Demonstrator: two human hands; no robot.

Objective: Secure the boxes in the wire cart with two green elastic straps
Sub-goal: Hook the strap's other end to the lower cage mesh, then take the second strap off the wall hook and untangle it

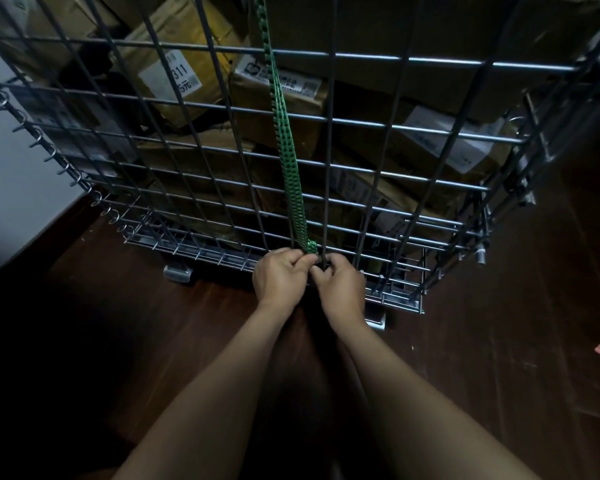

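Hands (left (279,277), right (342,287)), strap (288,161) end pinched between

A storeroom or parcel depot; labelled cardboard boxes (187,64) fill a wire cart (361,126); dark wooden floor (516,341) lies beneath the cart

green elastic strap (286,161): perforated, taut, running down the front mesh to the bottom rail, end pinched between my left hand (279,275) and right hand (340,285) | wire cart (430,62): grey steel grid, upright | boxes (174,64): brown cardboard, labelled, stacked inside
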